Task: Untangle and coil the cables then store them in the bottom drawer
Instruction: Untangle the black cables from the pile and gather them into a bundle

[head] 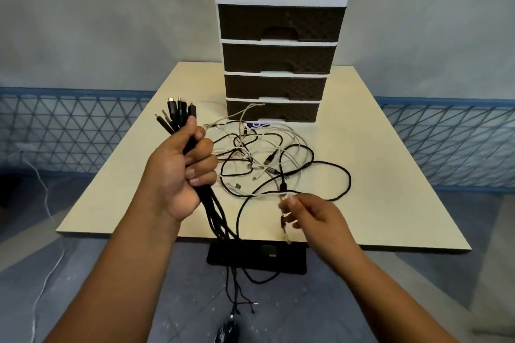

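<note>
My left hand [181, 172] is raised over the table's left half, fist closed around a bundle of several black cables [214, 214]. Their plugs stick up above my fist and their tails hang past the table's front edge toward the floor. A tangle of black and white cables [267, 161] lies on the table in front of the drawer unit. My right hand [309, 214] pinches the plug ends of white cables [284, 220] near the front edge. The bottom drawer [273, 111] of the drawer unit [278, 44] is closed.
The cream table [376, 175] has its front edge close to me, with a black base plate [256, 256] on the floor below. Blue mesh fencing [446, 142] runs along both sides. A white cord [47, 203] trails across the floor at left.
</note>
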The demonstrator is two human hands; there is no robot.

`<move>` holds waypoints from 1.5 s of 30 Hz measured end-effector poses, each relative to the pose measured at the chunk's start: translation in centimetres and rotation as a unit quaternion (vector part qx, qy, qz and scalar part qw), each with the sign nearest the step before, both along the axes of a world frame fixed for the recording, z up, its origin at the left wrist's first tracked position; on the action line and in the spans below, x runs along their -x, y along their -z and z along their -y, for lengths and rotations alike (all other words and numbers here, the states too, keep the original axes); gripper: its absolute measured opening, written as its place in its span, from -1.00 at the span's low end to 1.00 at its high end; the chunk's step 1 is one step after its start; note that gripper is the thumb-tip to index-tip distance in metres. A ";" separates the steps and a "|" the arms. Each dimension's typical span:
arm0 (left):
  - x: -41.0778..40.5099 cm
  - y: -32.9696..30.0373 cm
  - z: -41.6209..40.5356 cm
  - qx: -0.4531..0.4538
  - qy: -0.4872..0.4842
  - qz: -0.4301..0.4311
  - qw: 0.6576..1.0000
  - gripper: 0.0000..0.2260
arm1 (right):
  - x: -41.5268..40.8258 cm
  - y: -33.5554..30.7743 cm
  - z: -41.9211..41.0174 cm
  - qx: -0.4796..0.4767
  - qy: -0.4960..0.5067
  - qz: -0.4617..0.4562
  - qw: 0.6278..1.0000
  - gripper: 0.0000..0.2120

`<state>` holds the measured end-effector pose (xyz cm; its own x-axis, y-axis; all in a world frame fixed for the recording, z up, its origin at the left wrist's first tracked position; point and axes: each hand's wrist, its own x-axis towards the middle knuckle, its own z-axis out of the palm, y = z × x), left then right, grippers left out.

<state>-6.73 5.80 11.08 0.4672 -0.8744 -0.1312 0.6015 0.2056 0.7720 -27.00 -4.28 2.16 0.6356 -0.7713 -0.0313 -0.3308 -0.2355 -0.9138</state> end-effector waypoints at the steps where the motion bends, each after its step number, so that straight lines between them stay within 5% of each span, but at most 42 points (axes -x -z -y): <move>1: 0.0 -0.1 -0.3 -0.005 -0.001 0.004 1.000 -0.69 | -0.1 0.8 1.0 0.074 -0.012 -0.080 0.994 -0.83; 3: 0.2 -0.3 -0.9 -0.014 -0.003 0.015 1.000 -0.68 | -1.0 2.3 2.1 0.174 -0.057 -0.163 0.970 -0.84; 9: 0.7 -0.2 -1.2 -0.028 -0.016 0.028 0.999 -0.69 | -6.8 4.0 1.3 0.384 -0.206 -0.202 0.877 -0.63; 15: -0.2 -0.3 -1.5 -0.051 -0.025 0.034 0.998 -0.67 | -8.6 3.7 1.6 0.465 -0.248 -0.254 0.811 -0.72; 18: -0.9 -0.1 -1.3 -0.071 -0.024 0.045 0.996 -0.67 | -8.7 2.5 2.3 0.443 -0.175 -0.198 0.857 -0.61; 21: -1.3 0.1 -0.7 -0.091 -0.019 0.050 0.994 -0.68 | -8.8 -0.9 3.4 0.402 -0.063 -0.080 0.910 -0.71; 27: -1.3 -0.3 1.8 -0.145 0.046 0.063 0.986 -0.69 | -7.2 -10.6 5.1 0.417 -0.099 0.105 0.898 -0.84; 34: 0.0 -0.5 4.5 -0.160 0.133 0.093 0.974 -0.60 | -7.6 -9.7 4.2 0.446 -0.184 0.107 0.870 -0.84; 39: -0.4 0.0 5.6 -0.167 0.134 0.093 0.972 -0.75 | -6.7 -9.0 5.1 0.322 -0.190 0.129 0.918 -0.81; 42: -1.1 0.2 6.0 -0.154 0.156 0.103 0.970 -0.81 | -5.5 -8.5 5.8 0.226 -0.091 0.167 0.955 -0.75; 45: -1.5 -0.4 5.8 -0.127 0.205 0.118 0.963 -0.82 | -5.8 -6.2 7.6 0.203 -0.060 -0.016 0.977 -0.73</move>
